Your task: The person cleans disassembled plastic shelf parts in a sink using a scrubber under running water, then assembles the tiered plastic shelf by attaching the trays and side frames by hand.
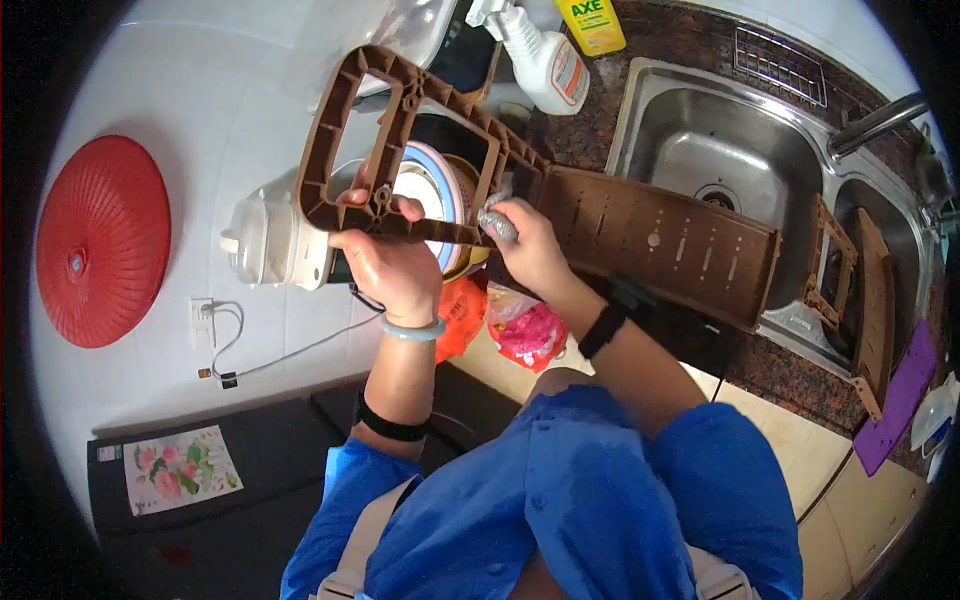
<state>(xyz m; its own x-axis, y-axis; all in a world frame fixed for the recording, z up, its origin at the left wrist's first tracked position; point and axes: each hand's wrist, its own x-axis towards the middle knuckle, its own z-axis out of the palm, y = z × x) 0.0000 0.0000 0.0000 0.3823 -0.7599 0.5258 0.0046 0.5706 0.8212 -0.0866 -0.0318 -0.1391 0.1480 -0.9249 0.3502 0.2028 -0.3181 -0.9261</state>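
My left hand (pixel 385 260) is closed around the lower bar of a brown plastic rack frame (pixel 400 88), which is held up and tilted over the counter edge. My right hand (pixel 530 250) pinches a crumpled grey scrubber (pixel 498 222) against the frame's lower right part; whether it is steel wool or cloth I cannot tell. Just right of it lies a long brown slotted shelf (pixel 660 240) along the sink's front. The frame's right end meets or overlaps the shelf; I cannot tell if they are joined.
A steel double sink (pixel 640 110) is at right, with more brown rack pieces (pixel 875 300) over its smaller basin. A white spray bottle (pixel 550 70) and yellow AXE bottle (pixel 592 25) stand behind. Stacked bowls (pixel 445 180) sit behind the frame; a purple board (pixel 900 400) lies far right.
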